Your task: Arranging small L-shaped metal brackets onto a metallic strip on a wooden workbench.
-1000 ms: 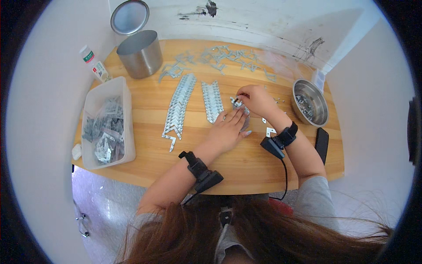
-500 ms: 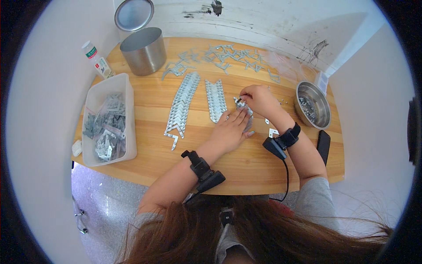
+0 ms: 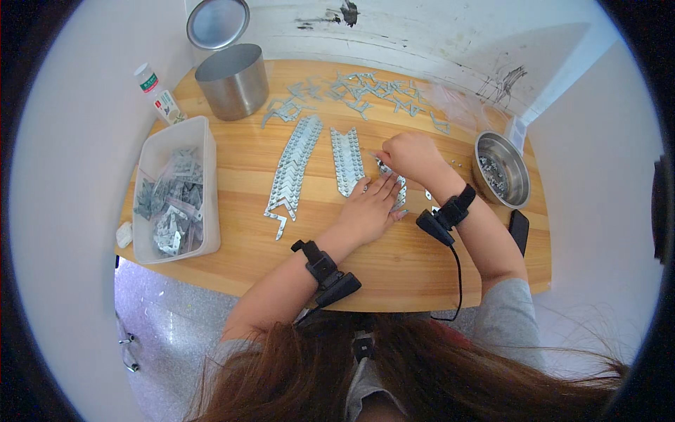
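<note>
My left hand (image 3: 367, 211) lies flat with its fingers stretched over a short row of metal corner brackets (image 3: 401, 195), pressing on it and hiding much of it. Just beyond those fingertips, my right hand (image 3: 411, 156) is closed in a pinch at the far end of the same row; what it grips is hidden. To the left lie two longer strips of nested V-shaped brackets, a middle strip (image 3: 346, 163) and a longer left strip (image 3: 296, 164), both studded with small screws or nuts. One loose corner bracket (image 3: 282, 226) rests below the left strip.
Loose brackets (image 3: 373, 88) are scattered at the back, beside clear plastic bags (image 3: 460, 102). A steel bowl (image 3: 522, 169) of small hardware and a black phone (image 3: 518, 231) are at right. At left stand a plastic bin (image 3: 208, 211), steel canister (image 3: 235, 91) and white bottle (image 3: 158, 95).
My right hand has turned and shifted slightly up and left, and the dark piece seen at its fingertips is no longer visible. My left hand has stayed in place.
</note>
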### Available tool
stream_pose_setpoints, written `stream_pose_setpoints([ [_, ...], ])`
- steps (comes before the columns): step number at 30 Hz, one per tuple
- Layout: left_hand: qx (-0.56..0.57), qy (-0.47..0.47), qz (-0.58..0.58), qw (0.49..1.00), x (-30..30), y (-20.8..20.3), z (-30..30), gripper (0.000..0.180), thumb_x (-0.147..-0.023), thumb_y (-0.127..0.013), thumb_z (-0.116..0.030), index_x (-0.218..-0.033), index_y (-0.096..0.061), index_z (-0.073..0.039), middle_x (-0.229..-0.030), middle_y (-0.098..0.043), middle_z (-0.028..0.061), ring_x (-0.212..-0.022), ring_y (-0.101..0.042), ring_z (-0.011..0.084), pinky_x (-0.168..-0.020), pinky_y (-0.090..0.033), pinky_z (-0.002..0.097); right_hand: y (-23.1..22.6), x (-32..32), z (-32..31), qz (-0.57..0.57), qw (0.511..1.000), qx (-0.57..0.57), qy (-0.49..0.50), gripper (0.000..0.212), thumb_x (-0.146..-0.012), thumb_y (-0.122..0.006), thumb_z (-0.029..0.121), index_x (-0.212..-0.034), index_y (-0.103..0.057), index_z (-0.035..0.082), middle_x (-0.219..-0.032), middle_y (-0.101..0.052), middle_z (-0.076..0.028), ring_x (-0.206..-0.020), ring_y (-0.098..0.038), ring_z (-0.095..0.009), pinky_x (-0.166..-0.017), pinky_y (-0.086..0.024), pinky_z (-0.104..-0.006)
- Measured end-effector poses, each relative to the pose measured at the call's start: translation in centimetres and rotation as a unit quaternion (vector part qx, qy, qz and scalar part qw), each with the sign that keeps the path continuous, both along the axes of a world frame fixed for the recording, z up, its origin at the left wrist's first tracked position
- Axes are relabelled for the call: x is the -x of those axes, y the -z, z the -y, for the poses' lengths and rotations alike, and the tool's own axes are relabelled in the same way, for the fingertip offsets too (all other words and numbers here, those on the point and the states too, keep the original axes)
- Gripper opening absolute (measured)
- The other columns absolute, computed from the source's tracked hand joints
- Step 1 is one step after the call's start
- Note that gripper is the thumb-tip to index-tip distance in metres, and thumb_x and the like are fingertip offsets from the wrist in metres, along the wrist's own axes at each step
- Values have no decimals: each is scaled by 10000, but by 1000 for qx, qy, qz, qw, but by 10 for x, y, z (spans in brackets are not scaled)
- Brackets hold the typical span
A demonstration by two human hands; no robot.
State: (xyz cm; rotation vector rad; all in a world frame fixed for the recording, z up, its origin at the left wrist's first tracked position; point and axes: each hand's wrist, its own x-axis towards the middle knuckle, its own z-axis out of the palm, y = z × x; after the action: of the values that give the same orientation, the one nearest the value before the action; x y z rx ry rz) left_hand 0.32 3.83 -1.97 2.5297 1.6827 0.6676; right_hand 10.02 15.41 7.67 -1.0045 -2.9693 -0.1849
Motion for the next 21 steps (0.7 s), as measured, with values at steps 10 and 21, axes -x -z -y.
stream_pose_setpoints([
  [10,35,7,-10,999,0,-5,0,599,-957,-385,-436,-1386,-398,-18,-1465,-369,125,-1387,-277,209,-1106,-179,421,1,-10,-5,-119,984,128,-10,234,-824,-645,285,-815,-678,53,-722,-647,-139,-731,-629,-311,-642,-495,-410],
  [21,10,6,4,1000,0,-4,2,575,-938,-438,-399,-1361,-424,-10,-1426,-415,127,-1354,-328,222,-1085,-221,429,2,-11,-2,-118,989,85,-3,259,-818,-643,310,-762,-663,58,-717,-647,-136,-683,-620,-326,-605,-487,-419],
])
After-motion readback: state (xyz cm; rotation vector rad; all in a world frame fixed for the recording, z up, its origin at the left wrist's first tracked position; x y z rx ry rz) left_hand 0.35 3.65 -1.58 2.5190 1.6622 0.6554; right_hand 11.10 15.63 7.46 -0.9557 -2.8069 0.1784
